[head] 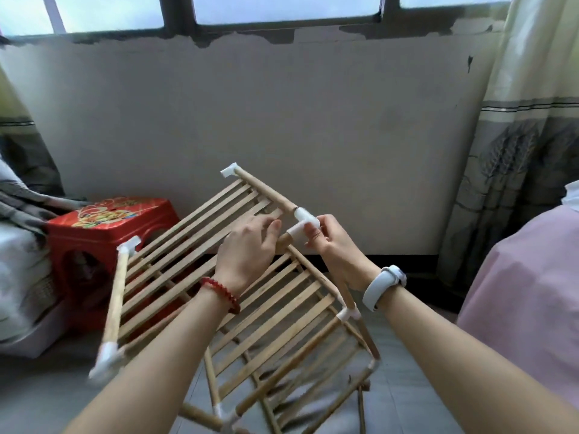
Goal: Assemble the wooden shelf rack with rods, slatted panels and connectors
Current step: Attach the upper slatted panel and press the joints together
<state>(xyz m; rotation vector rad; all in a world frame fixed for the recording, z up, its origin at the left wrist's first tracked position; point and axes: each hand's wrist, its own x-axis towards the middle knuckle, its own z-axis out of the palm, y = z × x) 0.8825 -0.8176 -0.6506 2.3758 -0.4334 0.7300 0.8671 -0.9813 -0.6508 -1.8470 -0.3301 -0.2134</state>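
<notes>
Room: grey wall under a window, curtain at right, red stool at left on the floor.
Rack: the wooden shelf rack tilts in front of me above the floor, between my arms.
Left hand: my left hand rests on a slatted panel, fingers loosely bent near a rod end.
Right hand: my right hand pinches the white connector at the rack's upper corner.
Wrists: red bead bracelet on my left, white band on my right.
</notes>
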